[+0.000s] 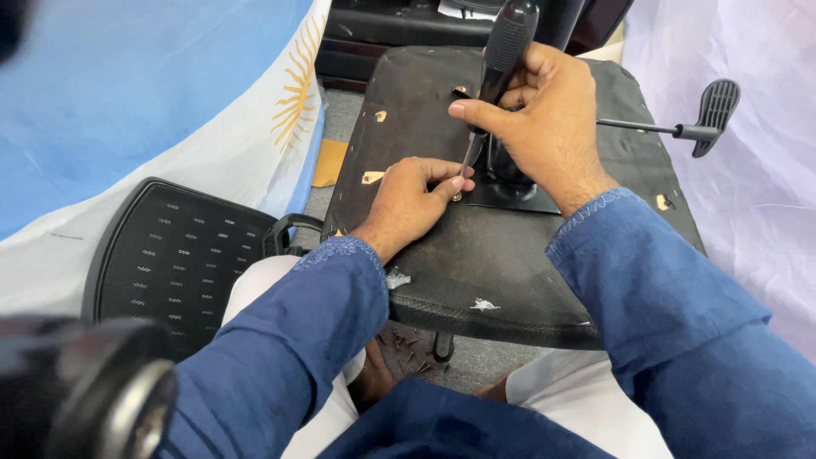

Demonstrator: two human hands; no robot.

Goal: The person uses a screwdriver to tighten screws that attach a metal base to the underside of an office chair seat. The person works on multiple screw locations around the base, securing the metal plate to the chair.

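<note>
My right hand (pixel 544 119) grips the black handle of a screwdriver (pixel 503 51), held nearly upright with its metal shaft pointing down. The tip meets a screw at the edge of a black metal plate (pixel 518 197) on the underside of an upturned black office chair seat (pixel 493 263). My left hand (pixel 412 197) rests on the seat bottom, with its fingertips pinched around the shaft's lower end next to the screw. Both arms are in blue sleeves.
A black lever with a paddle end (pixel 710 126) sticks out to the right of the seat. A black mesh chair back (pixel 174 255) lies at my left. Loose screws (pixel 412 344) lie on the grey floor below the seat. A blue and white cloth (pixel 153 102) hangs at left, pale cloth at right.
</note>
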